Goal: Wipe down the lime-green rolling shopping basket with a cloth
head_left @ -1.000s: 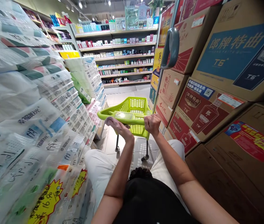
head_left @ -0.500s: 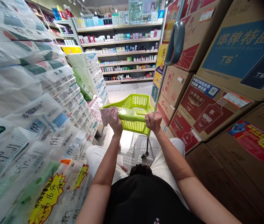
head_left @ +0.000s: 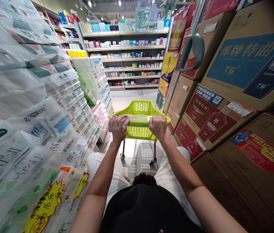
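Observation:
A lime-green shopping cart (head_left: 140,132) with a perforated plastic basket stands directly in front of me. My left hand (head_left: 118,128) is closed around a crumpled pinkish-grey cloth (head_left: 125,119), pressed against the left part of the cart's handle bar. On the right part of that bar (head_left: 139,123), the fingers of my right hand (head_left: 158,127) are wrapped tight. A clear panel covers the bar's middle. Two dark wheeled legs show below the basket. Beside the cart's right side rises a slanted metal pole (head_left: 172,94) with a grey loop handle (head_left: 192,53); I cannot tell whether it is attached.
Wrapped tissue packs (head_left: 34,119) with handwritten prices are stacked high on the left. Cardboard liquor cartons (head_left: 242,64) form a wall on the right. Ahead, past the tiled aisle (head_left: 127,102), a shelf unit (head_left: 124,48) holds small boxes and bottles.
The cart has swung from slanting to nearly straight ahead, and its left leg has come into view. Both hands have kept their hold. The pole sits further right and the view has tilted up slightly.

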The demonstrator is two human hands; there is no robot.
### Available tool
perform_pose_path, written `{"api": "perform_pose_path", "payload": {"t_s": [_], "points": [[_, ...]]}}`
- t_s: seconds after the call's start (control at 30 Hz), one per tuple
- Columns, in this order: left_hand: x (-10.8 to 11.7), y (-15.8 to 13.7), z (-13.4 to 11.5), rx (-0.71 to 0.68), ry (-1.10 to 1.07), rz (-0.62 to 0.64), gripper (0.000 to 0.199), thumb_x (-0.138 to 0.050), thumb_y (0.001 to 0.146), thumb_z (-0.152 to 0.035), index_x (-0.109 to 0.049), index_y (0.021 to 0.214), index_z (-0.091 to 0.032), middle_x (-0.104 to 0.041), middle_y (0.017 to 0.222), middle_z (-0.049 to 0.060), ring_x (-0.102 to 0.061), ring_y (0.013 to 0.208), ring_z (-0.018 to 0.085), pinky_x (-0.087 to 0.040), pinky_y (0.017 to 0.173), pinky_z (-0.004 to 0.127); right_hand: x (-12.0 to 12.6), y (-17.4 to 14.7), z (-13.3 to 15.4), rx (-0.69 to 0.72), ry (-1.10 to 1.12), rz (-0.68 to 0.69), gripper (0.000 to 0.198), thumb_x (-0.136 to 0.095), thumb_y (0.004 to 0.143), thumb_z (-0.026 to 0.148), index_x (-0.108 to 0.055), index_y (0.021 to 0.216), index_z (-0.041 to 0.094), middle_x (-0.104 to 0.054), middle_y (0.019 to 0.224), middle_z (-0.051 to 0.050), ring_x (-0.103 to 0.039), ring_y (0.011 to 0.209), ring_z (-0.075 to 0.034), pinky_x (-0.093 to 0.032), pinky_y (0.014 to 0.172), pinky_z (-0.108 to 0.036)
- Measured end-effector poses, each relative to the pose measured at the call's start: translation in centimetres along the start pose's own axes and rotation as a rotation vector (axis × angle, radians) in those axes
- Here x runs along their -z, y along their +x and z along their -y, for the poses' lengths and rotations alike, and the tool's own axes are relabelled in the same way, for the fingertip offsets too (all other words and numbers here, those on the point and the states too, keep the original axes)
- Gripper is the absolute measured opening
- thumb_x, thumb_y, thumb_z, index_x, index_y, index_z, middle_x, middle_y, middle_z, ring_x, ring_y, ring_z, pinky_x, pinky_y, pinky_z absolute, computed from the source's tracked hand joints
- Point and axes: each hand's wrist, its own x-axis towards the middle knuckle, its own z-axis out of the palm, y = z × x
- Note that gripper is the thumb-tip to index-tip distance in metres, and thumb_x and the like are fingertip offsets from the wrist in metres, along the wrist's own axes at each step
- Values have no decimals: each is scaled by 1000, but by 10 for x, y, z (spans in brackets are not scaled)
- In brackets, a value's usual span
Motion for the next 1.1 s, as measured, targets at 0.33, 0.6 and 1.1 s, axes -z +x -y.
{"api": "perform_pose_path", "payload": {"t_s": [0.33, 0.6, 1.1], "points": [[2, -12, -13, 74, -104, -55, 34, -58, 91, -31, -74, 120, -22, -69, 133, 11, -52, 140, 29, -23, 129, 58, -7, 4, -40, 36, 12, -19, 37, -46, 98, 27, -55, 63, 20, -65, 65, -3, -54, 66, -16, -28, 70, -33], [6, 30, 27, 544, -654, -107, 37, -57, 94, -46, -75, 109, -16, -77, 111, 13, -74, 103, 26, -58, 100, 46, -5, 8, -59, 29, 50, -8, 33, -48, 94, 26, -55, 62, 22, -64, 65, -4, -51, 67, -18, -31, 71, -34], [4, 7, 13, 338, -576, -207, 42, -50, 98, -51, -74, 106, -18, -75, 111, 13, -72, 110, 28, -56, 104, 47, -12, 5, -63, 35, 50, -87, 31, -48, 93, 26, -59, 64, 22, -63, 65, -4, -51, 64, -19, -34, 73, -34]]}}
